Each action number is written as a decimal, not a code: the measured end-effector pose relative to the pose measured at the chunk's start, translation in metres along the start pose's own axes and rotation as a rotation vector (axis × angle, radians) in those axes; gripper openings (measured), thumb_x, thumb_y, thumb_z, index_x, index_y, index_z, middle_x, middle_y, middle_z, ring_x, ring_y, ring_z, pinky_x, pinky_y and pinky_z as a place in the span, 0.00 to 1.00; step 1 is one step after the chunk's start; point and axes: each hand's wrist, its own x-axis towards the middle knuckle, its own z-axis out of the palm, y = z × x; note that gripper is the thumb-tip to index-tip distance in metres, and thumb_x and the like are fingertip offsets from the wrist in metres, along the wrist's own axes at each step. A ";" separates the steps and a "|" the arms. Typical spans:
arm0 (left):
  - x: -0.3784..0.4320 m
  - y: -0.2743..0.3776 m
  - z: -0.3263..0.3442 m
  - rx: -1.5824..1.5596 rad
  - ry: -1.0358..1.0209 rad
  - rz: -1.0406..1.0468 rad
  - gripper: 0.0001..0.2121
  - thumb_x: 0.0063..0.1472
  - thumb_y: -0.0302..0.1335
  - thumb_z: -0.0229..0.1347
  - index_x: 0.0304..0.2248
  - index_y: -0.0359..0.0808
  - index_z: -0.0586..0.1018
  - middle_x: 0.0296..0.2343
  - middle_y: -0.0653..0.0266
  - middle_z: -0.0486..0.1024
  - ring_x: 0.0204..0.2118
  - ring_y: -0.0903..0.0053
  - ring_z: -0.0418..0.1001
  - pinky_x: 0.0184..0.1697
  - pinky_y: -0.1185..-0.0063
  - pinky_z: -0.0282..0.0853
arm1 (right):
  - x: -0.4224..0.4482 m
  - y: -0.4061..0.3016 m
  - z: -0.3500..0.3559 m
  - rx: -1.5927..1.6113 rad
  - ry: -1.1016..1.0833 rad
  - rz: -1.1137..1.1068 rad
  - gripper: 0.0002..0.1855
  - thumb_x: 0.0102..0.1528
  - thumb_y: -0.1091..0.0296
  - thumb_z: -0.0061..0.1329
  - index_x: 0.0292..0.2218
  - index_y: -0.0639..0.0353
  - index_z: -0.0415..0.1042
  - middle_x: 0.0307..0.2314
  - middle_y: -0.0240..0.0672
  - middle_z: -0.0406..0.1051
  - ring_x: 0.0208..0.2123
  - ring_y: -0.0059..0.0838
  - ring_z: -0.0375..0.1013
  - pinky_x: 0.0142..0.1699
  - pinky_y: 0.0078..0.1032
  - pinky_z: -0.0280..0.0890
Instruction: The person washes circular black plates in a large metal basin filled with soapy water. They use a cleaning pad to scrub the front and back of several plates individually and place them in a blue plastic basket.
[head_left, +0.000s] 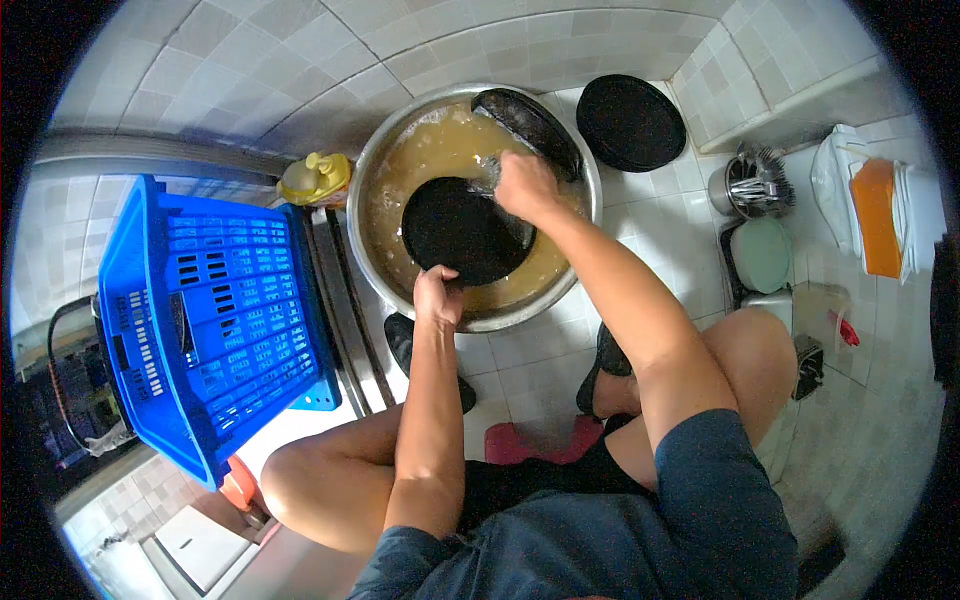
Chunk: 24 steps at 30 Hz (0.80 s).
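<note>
A wide metal basin (361, 247) of murky, yellowish soapy water stands on the floor before me. In it a round black plate (469, 229) tilts towards me at the water's surface. My left hand (438, 296) grips the plate's near edge, thumb on top. Over its far right rim, my right hand (526, 184) is closed on a silvery scrubber (486, 178), mostly hidden by the fingers; it seems to be wire wool. More black dishware (534, 133) leans against the basin's far right wall, partly under water.
Black round plates (631, 124) are stacked beyond the basin. A metal pot (721, 191) of cutlery and a pale green container (761, 255) stand right. Left are a blue plastic crate (232, 292) and a yellow pump bottle (319, 180). A red stool (510, 444) is beneath me.
</note>
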 end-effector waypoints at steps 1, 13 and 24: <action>0.000 -0.004 0.012 -0.002 -0.005 0.015 0.08 0.49 0.20 0.49 0.32 0.32 0.70 0.32 0.57 0.71 0.33 0.60 0.72 0.38 0.61 0.71 | 0.001 0.011 -0.001 0.003 0.053 0.042 0.09 0.49 0.75 0.48 0.33 0.66 0.76 0.35 0.57 0.74 0.40 0.54 0.74 0.46 0.44 0.69; 0.032 -0.031 0.012 -0.181 0.058 -0.228 0.27 0.67 0.49 0.43 0.56 0.37 0.66 0.54 0.57 0.66 0.55 0.57 0.64 0.56 0.53 0.60 | -0.011 0.066 0.057 0.270 -0.022 0.322 0.22 0.45 0.74 0.46 0.43 0.73 0.71 0.41 0.62 0.71 0.45 0.56 0.71 0.51 0.41 0.64; 0.034 -0.043 0.003 0.245 0.336 0.004 0.24 0.56 0.35 0.58 0.48 0.29 0.67 0.44 0.47 0.72 0.45 0.59 0.71 0.49 0.66 0.68 | -0.027 0.105 0.116 0.505 -0.107 0.430 0.17 0.47 0.78 0.53 0.40 0.69 0.70 0.23 0.39 0.70 0.18 0.29 0.67 0.19 0.32 0.58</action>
